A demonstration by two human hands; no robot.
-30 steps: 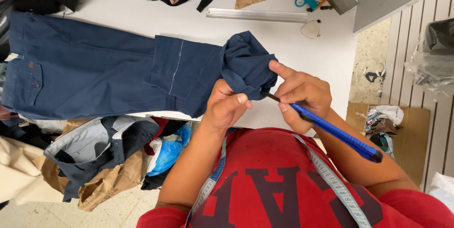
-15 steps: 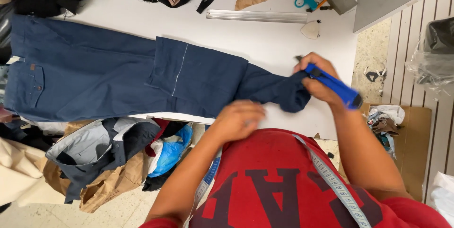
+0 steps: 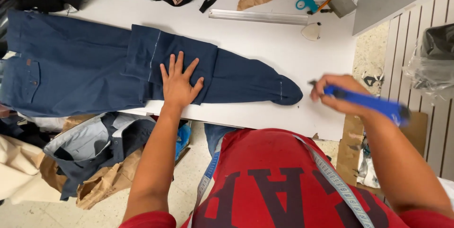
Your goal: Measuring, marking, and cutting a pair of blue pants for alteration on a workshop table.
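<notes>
two hands work soft, limp navy trousers (image 3: 94, 69): left hand (image 3: 179, 83) presses flat, grip spread, on the folded leg; right hand (image 3: 338, 94) pinches a blue tool (image 3: 373, 106).

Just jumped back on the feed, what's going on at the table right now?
A person in a red shirt stands at a white table with dark blue trousers spread flat across it. The left hand lies palm down, fingers spread, on the folded-over leg. The right hand is off to the side past the leg's end, gripping a blue tool, blurred. A measuring tape hangs around the person's neck.
</notes>
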